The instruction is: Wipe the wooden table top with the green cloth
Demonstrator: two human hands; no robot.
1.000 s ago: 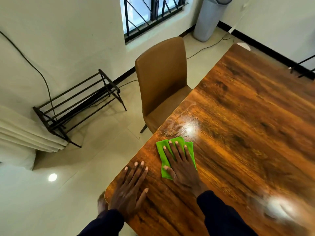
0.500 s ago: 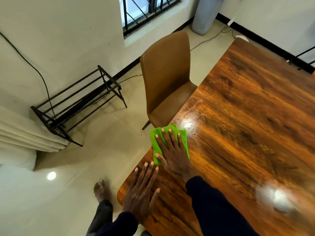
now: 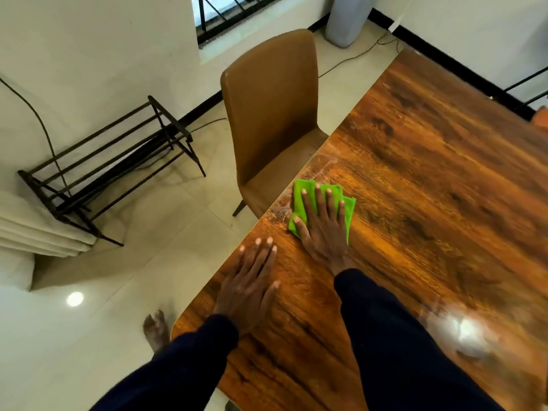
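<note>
The wooden table top [image 3: 430, 179] fills the right half of the view, glossy brown with dark grain. A folded green cloth [image 3: 302, 192] lies on it close to the left edge. My right hand [image 3: 324, 226] presses flat on the cloth with straight, spread fingers and covers most of it. My left hand [image 3: 252, 280] rests flat on the bare wood nearer to me, fingers straight, beside the table's left edge. A dull smeared patch [image 3: 278, 212] shows on the wood just left of the cloth.
A brown chair [image 3: 272, 114] stands tucked against the table's left edge, right behind the cloth. A black metal rack [image 3: 112, 161] stands by the wall at left. A grey bin [image 3: 347, 19] and cables lie at the back. My bare foot [image 3: 155, 330] is on the tiled floor.
My right hand has slid the cloth farther along the table's left edge, away from me. My left hand stays flat on the wood; the view has shifted forward.
</note>
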